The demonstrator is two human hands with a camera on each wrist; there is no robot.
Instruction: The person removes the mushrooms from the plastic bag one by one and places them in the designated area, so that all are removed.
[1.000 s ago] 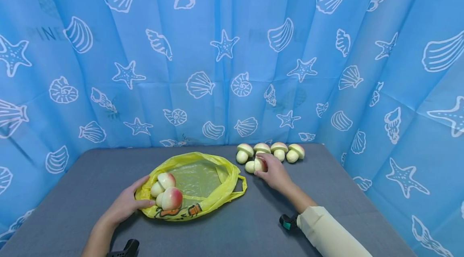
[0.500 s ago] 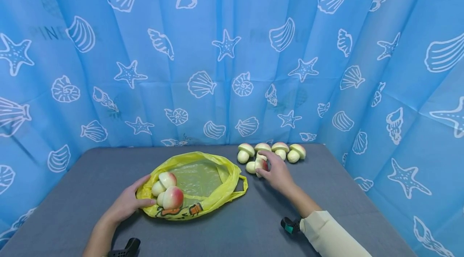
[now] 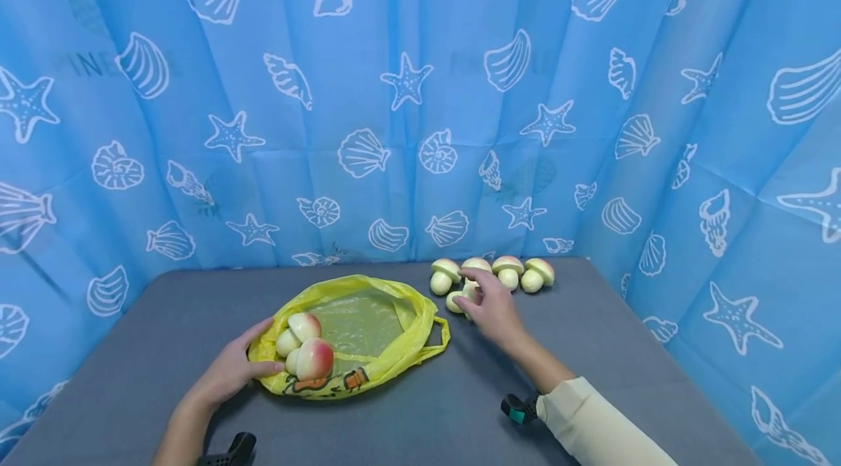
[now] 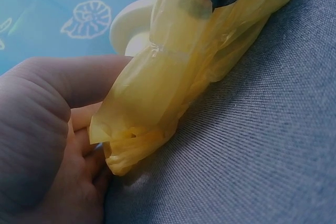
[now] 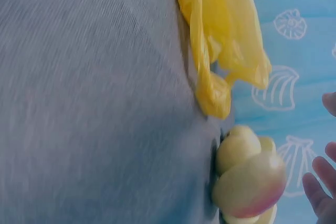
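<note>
My left hand (image 3: 226, 372) holds the left end of a yellow plastic bag (image 3: 401, 349), its thumb over the rim and fingers on the outside. Two toy mushrooms, one with a red-blushed cap (image 3: 314, 359) and one behind it (image 3: 305, 325), lie inside the bag's left part. Over a pale toy mushroom (image 3: 455, 302) lying on its side hovers my right hand (image 3: 497, 314), which hides most of that cap. The right wrist view shows the fingers (image 5: 317, 187) spread and apart from the nearest mushroom (image 5: 251, 184).
Behind the right hand, several toy mushrooms (image 3: 509, 273) stand or lean in a row along the grey table's (image 3: 394, 426) back edge. A bag handle (image 3: 436, 345) sticks out to the right. A blue seashell curtain (image 3: 407, 181) hangs behind the table.
My right hand's fingers have loosened from the front mushroom and shifted slightly over it, covering its cap. The left hand and the bag have stayed in place.
</note>
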